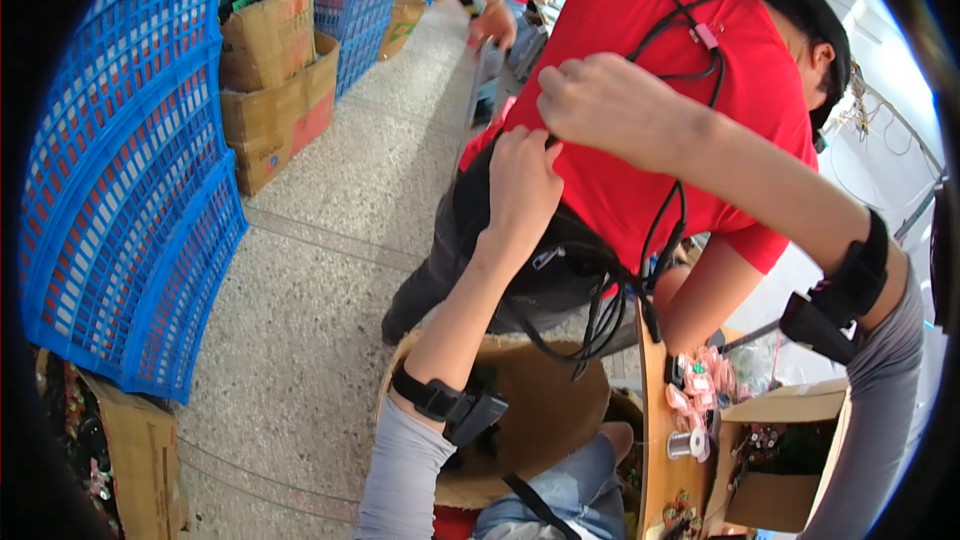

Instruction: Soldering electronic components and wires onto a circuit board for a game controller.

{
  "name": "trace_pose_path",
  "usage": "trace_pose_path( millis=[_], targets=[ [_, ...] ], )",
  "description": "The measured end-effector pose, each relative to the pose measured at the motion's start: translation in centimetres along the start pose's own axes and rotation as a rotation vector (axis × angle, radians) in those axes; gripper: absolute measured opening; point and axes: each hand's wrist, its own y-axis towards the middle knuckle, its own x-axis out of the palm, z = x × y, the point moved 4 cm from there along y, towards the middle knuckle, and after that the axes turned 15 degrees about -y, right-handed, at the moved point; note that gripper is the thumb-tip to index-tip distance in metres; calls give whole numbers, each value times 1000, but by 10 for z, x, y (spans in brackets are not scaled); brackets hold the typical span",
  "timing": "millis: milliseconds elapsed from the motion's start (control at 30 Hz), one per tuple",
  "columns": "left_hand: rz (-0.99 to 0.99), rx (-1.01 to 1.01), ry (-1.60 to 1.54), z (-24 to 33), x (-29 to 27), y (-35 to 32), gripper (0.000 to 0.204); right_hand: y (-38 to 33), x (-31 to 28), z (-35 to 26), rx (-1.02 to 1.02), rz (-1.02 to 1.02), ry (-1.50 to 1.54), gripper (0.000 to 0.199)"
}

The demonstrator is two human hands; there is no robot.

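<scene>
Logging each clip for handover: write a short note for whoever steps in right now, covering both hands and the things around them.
Left hand: pressed on the black waist pack at the lower back of a co-worker in a red T-shirt.
Right hand: resting higher on that shirt, near the black cables; grip on anything cannot be told.
Co-worker bends over the wooden bench.
Done: both hands on the co-worker's back.
Left: not clear from this view.

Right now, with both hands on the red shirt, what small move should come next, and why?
Probably ease the left hand down to the black pouch at the waist: it rests at the red shirt hem, while the right hand presses higher up.
</scene>
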Motion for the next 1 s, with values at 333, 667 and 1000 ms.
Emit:
trace_pose_path(
  millis=[333,667,1000],
  targets=[
    [13,-16,-93,7,-11,-13,3,9,-5,-26,-71,-105,-15,8],
    [66,12,-254,7,-23,-16,8,29,20,-31,-219,-640,155,20],
    [29,-53,-161,14,-38,-16,43,-61,-93,42,348,-314,339,40]
  ],
)
